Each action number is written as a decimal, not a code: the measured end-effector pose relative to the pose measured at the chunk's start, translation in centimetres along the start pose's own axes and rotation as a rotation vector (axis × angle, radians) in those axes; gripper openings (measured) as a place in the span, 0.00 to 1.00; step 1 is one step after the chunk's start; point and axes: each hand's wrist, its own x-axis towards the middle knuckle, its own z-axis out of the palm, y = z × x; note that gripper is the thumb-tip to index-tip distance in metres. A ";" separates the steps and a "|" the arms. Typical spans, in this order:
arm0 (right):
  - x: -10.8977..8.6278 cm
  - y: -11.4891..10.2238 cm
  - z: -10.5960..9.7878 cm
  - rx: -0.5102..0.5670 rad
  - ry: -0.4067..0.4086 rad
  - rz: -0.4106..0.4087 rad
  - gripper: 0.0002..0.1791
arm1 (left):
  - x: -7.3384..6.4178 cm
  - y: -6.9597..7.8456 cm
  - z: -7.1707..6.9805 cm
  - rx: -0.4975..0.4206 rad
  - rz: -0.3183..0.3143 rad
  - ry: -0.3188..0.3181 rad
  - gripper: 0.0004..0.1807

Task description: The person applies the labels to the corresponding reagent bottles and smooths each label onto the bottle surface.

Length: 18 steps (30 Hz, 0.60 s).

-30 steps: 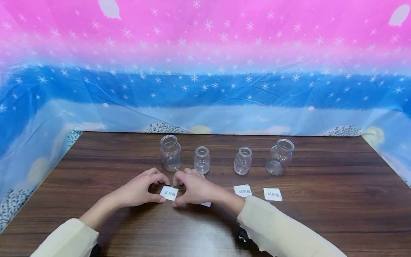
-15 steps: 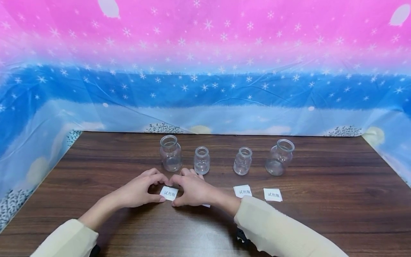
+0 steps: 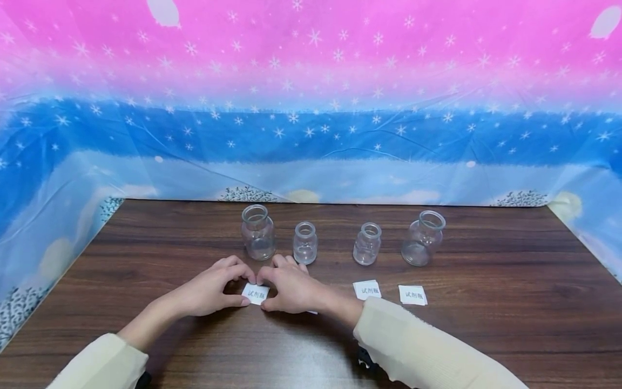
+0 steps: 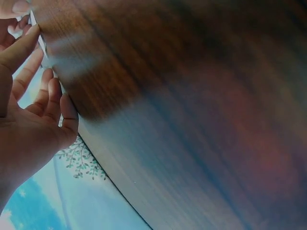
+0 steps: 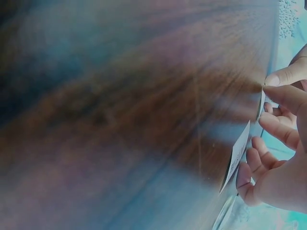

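On the brown table, a white paper card (image 3: pixel 255 293) printed with dark characters lies between both hands in the head view. My left hand (image 3: pixel 214 286) holds its left side, thumb at the lower left corner and index finger at the top edge. From the other side, my right hand (image 3: pixel 293 286) has its thumb at the lower right corner and its index finger at the top edge. The two index fingertips nearly meet. Beneath the right hand lies a second card (image 5: pixel 236 155), mostly hidden in the head view.
Behind the hands stand a large glass jar (image 3: pixel 258 235) and a small one (image 3: pixel 305 246). Another small jar (image 3: pixel 367 246) and a large jar (image 3: pixel 423 240) stand right of them. Two small card stacks, one left (image 3: pixel 366 289) and one right (image 3: pixel 413 295), lie in front. A patterned cloth (image 3: pixel 311 135) hangs behind.
My right hand has shifted slightly left, bringing its index finger to the card's top edge and closer to the left index finger. The left hand has barely moved.
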 end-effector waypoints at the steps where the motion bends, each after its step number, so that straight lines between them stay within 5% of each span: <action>1: 0.0 0.0 0.0 -0.001 0.002 -0.002 0.16 | 0.0 0.0 0.0 0.005 0.002 0.003 0.13; 18: -0.1 -0.2 0.0 -0.022 -0.003 0.001 0.16 | 0.1 0.4 -0.1 0.017 -0.041 -0.021 0.13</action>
